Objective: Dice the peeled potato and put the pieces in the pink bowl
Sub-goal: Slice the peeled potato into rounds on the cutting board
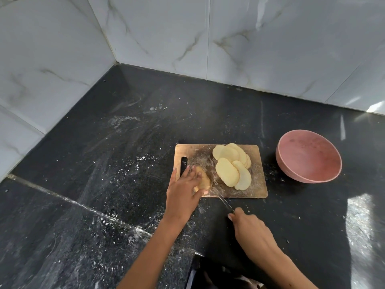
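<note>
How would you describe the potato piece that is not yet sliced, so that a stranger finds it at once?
On the black counter lies a wooden cutting board. At its near left end, beside the handle slot, the left hand holds the uncut potato end. It is one thick lump, while its neighbours to the right are thin flat slices.

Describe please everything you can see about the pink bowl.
The pink bowl is round and deep, with a matte look, perhaps plastic. It stands upright on the black counter, to the right of the wooden cutting board and apart from it. Inside are only faint pale smudges, no potato pieces. Neither of the hands touches it.
</note>
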Available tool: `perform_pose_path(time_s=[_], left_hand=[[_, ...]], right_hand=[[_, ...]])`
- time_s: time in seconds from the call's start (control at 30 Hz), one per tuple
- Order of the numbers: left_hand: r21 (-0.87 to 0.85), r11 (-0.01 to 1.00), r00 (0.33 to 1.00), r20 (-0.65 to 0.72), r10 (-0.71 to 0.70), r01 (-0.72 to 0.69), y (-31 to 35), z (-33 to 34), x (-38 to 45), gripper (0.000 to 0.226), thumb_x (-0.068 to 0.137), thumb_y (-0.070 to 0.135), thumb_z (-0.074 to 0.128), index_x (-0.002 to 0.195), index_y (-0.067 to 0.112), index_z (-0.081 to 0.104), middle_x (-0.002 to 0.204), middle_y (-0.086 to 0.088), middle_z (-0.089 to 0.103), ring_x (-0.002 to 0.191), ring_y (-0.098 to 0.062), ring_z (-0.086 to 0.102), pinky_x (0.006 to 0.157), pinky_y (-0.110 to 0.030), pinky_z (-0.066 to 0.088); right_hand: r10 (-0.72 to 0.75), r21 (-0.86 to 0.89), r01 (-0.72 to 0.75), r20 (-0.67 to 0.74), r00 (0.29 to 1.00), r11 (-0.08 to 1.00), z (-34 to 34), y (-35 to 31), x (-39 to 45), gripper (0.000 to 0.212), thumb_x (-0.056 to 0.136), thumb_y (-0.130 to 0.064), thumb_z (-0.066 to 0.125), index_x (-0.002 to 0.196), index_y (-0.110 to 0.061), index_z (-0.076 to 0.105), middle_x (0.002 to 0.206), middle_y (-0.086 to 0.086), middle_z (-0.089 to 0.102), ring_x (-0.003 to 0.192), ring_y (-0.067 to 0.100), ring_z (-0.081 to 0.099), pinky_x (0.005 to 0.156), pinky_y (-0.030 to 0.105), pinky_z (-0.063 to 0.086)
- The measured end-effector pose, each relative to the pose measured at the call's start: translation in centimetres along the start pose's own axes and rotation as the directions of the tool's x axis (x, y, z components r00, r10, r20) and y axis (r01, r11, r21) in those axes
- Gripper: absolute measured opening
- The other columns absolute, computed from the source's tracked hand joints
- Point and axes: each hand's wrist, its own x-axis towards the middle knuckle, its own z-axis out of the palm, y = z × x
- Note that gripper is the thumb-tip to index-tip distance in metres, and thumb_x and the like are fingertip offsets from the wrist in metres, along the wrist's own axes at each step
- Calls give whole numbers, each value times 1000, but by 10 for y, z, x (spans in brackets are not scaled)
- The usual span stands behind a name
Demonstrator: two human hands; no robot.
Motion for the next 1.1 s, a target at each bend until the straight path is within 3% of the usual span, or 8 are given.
perform_pose_path(time_s=[0.17,0.27,0.53,0.77,0.83,0.97,1.1], left_hand=[[35,999,999,-5,38,-37,1,3,-3,41,92,33,63,129,19,59,143,0,46,137,-11,39,117,-26,0],[60,997,998,-9,56,-56,-2,1,-4,41,92,35,62,130,20,59,142,0,46,137,-9,38,117,-25,-1],[5,999,999,-12,51,-51,-5,1,-4,48,93,38,59,137,19,51,145,3,40,134,2,23,115,-21,-5],[-44,999,1000,-5,25,-26,-5,2,-3,47,91,33,64,135,19,53,145,2,41,135,3,21,116,-22,-3],[-96,995,1000,-5,24,-25,-6,2,-3,47,91,30,65,134,17,54,145,1,41,136,1,22,115,-18,-3],[-151,988,1000,-13,17,-19,-7,2,-3,47,88,29,67,132,14,55,141,3,40,136,-2,27,114,-14,0],[-92,996,999,-39,12,-15,-8,4,-4,45,87,30,69,128,16,59,138,6,40,135,-4,29,114,-14,-5]], right_hand=[[-112,-25,109,-184,977,994,-17,-5,12,29,104,-39,22,117,-18,38,75,-4,48,74,20,54,67,36,42],[-149,-76,134,-239,960,988,-22,-15,29,30,104,-37,23,114,-16,41,76,-3,49,72,19,52,63,33,38],[-182,-73,170,-221,958,983,-19,-32,53,31,104,-34,26,115,-12,47,91,6,61,84,25,61,64,32,37],[-199,-68,189,-207,958,980,-19,-35,52,29,104,-32,29,111,-11,48,78,-1,48,74,23,54,61,30,33],[-192,-67,182,-194,962,981,-21,-37,53,28,104,-31,29,111,-11,48,79,0,48,79,25,58,62,31,33],[-158,-90,148,-126,979,985,-26,-48,59,24,103,-25,36,116,-8,47,97,9,61,91,28,62,64,31,33],[-114,-85,107,-86,990,991,-25,-52,61,19,101,-18,43,115,-7,47,106,11,62,96,28,62,66,31,35]])
